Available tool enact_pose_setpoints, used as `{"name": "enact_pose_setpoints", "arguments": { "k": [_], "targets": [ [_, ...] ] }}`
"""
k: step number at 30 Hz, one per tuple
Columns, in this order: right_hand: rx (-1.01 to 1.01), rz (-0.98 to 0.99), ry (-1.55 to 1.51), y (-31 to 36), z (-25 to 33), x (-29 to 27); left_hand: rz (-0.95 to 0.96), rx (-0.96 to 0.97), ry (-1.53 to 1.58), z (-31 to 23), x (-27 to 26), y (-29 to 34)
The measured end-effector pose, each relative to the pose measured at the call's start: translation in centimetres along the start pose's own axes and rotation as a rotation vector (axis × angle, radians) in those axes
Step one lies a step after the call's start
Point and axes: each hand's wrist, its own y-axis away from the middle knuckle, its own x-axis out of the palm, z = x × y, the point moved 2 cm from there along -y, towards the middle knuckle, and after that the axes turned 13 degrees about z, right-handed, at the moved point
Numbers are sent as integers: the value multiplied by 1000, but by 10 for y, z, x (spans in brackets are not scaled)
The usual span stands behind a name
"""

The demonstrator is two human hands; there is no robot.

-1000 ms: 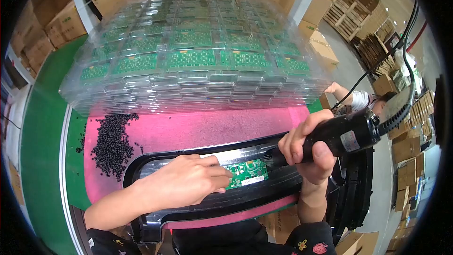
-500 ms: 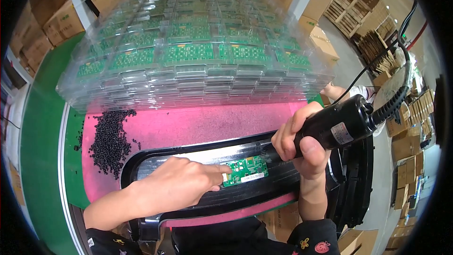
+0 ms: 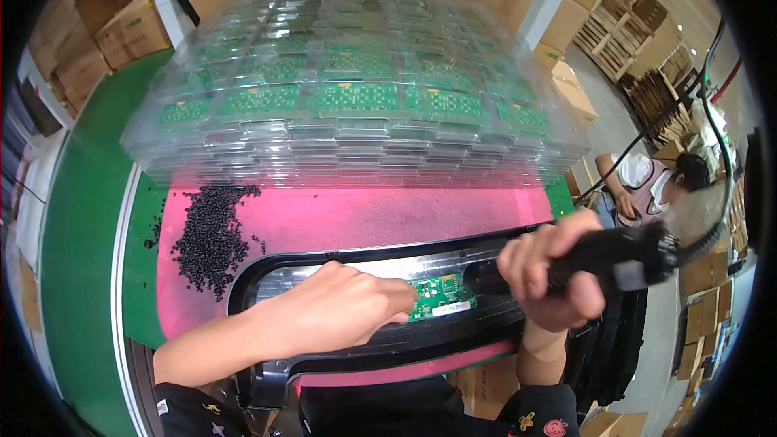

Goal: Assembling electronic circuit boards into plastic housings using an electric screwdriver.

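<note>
A green circuit board (image 3: 445,294) lies inside a long, curved black plastic housing (image 3: 388,346). My left hand (image 3: 356,303) is closed at the board's left end, its fingertips pressed there and partly hidden by the knuckles. In my right hand (image 3: 554,275) is a black electric screwdriver (image 3: 611,263), gripped around its body. Its front end reaches the right end of the board, while motion blurs the hand and tool. Whether the tip touches a screw cannot be seen.
Small black pieces resembling screws (image 3: 209,243) lie heaped on the pink mat (image 3: 356,214). Behind stand stacked clear trays (image 3: 356,150) of green boards. A cable (image 3: 724,137) hangs at the right. Beyond it, a co-worker (image 3: 647,186) sits near cardboard boxes.
The view has shifted, so the scene sits farther right. My right hand and the screwdriver are lower, with the tool more level. My left index finger, stretched out before, is now bent.
</note>
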Motion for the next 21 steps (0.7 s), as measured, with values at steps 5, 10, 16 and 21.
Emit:
{"name": "enact_pose_setpoints", "arguments": {
  "k": [5,10,16,21],
  "targets": [
    [-274,76,-244,1,20,12,-112,102,18,-3,-8,-6],
    [-305,51,-223,2,15,21,-136,118,10,-4,-5,-5],
    [-328,78,-243,2,13,22,-81,72,47,-5,-5,-5],
    [-179,60,-97,1,3,20,-9,-81,74,1,1,-2]
  ]
}}
